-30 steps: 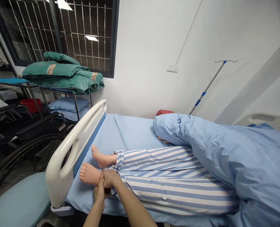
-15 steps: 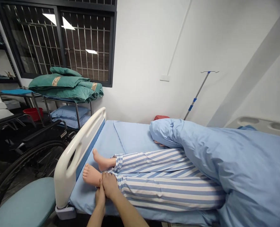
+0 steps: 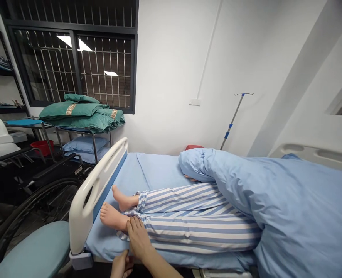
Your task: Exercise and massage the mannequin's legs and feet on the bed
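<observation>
A figure with smooth, plastic-looking feet, like a manikin, lies on the bed in blue-and-white striped trousers. My right hand is laid over the ankle of the near foot, its fingers curved round it beside the gathered trouser cuff. A bit of striped cloth shows beneath that ankle. Lower down, my left hand is at the near mattress edge with its fingers curled in; whatever they hold is hidden. The far foot rests untouched on the blue sheet.
A blue quilt covers the figure's upper part. The white footboard rises left of the feet. Beyond it are a teal stool, a wheelchair and a rack with green bedding. An IV pole stands behind the bed.
My left hand has left the near ankle and dropped to the mattress edge. My right hand stays on the ankle. The view has tilted slightly up and turned right.
</observation>
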`<state>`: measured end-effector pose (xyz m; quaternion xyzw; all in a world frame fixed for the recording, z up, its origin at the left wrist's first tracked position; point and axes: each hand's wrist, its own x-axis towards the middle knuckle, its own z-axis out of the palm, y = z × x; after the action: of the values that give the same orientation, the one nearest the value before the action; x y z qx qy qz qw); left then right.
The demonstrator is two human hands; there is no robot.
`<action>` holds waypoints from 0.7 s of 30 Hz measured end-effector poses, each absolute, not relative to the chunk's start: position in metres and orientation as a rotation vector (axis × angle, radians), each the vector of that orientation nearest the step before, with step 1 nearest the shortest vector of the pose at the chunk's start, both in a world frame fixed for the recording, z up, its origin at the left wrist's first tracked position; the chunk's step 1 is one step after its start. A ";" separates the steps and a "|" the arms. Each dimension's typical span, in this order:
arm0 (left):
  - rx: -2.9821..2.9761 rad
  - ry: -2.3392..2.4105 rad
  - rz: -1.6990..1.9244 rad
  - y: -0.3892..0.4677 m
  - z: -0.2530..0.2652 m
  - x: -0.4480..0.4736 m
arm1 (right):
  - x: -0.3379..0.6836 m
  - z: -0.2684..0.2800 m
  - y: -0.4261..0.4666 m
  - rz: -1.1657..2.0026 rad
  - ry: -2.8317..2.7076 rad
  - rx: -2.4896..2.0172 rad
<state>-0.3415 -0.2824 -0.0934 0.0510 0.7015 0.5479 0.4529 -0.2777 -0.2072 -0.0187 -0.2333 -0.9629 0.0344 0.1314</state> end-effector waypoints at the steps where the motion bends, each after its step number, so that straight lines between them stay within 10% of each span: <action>1: 0.128 1.691 1.338 -0.286 -0.096 -0.338 | -0.270 -0.014 -0.205 0.109 -2.782 -0.677; 21: 1.157 2.406 1.157 -0.221 0.034 -0.391 | -0.221 0.002 -0.164 0.312 -2.517 -0.911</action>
<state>-0.3909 -0.2213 0.0342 0.3950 0.8214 0.3948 0.1158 -0.2211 -0.1640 0.0017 -0.3297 -0.9107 0.1129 0.2217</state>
